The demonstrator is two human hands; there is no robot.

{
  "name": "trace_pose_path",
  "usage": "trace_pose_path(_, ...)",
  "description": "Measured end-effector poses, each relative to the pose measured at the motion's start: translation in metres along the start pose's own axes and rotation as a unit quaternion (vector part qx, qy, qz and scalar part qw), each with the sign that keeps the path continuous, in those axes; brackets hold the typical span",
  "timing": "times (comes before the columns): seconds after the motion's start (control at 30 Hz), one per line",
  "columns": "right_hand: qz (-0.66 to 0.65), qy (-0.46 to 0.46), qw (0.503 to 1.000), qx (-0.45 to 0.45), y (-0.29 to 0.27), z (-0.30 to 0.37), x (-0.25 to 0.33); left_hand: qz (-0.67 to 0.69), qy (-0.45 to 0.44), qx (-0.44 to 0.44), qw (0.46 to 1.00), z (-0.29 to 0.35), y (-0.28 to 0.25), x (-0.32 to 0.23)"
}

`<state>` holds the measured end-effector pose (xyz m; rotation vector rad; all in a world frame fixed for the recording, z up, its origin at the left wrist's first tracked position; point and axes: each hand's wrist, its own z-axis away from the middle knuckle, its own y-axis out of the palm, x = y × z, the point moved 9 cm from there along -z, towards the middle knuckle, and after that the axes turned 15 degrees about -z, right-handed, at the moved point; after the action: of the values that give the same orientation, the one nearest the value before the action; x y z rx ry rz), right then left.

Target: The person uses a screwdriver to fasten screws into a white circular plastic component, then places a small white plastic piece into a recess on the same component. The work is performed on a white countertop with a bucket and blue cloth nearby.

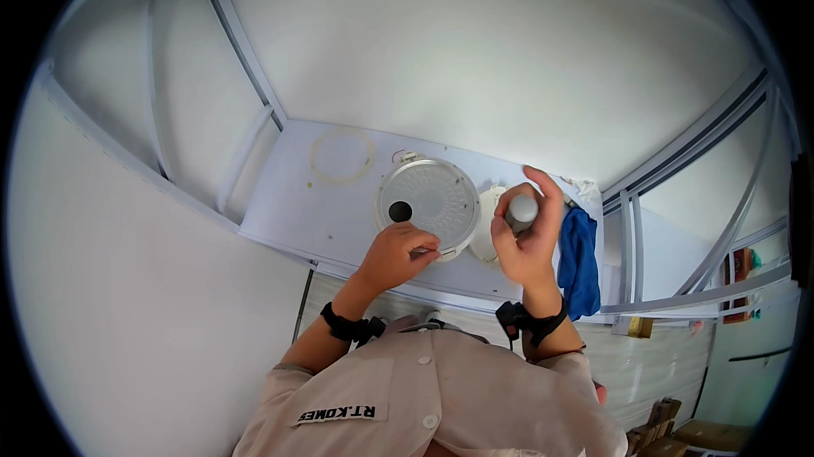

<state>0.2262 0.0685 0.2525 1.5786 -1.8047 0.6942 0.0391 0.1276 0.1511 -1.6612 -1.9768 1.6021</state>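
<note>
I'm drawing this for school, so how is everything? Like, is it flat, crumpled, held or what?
Metal disc: lying flat
Left hand: bent in at disc's near edge; grip unclear
Grey cylinder: held, one end facing the camera
Right hand: closed around grey cylinder
White part: partly hidden
Blue cloth: crumpled
Yellowish ring: flat on table
Wristbands: worn, one per wrist

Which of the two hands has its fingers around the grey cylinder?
The right hand: its fingers curl around the grey cylinder. The left hand is instead at the near rim of the round metal-faced lid.
</note>
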Motion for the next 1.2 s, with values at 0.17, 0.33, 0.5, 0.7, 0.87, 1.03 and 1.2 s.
trace_pose_path(0.17, 0.140, 0.127, 0.981, 0.039, -0.023, 0.010, -0.071, -0.034, 0.040, -0.011, 0.999, 0.002, 0.001, -0.004)
trace_pose_path(0.33, 0.182, 0.155, 0.958, 0.158, -0.012, 0.027, -0.105, -0.038, 0.037, -0.013, 0.998, 0.001, 0.000, -0.004)
trace_pose_path(0.5, 0.241, 0.089, 0.951, 0.171, -0.009, 0.040, -0.110, -0.067, 0.040, -0.014, 0.997, 0.003, -0.009, -0.001)
trace_pose_path(0.7, 0.245, 0.085, 0.945, 0.198, 0.002, 0.052, -0.096, -0.173, 0.035, -0.022, 0.984, 0.008, -0.038, 0.011)
trace_pose_path(0.87, 0.229, 0.067, 0.951, 0.199, 0.015, 0.064, -0.085, -0.237, 0.005, -0.034, 0.971, 0.014, -0.052, 0.026)
trace_pose_path(1.03, 0.257, 0.024, 0.946, 0.197, 0.031, 0.070, -0.079, -0.177, -0.041, -0.036, 0.983, 0.017, -0.051, 0.040)
trace_pose_path(1.2, 0.242, 0.030, 0.958, 0.148, 0.043, 0.076, -0.085, -0.167, -0.064, -0.054, 0.982, 0.011, -0.049, 0.046)
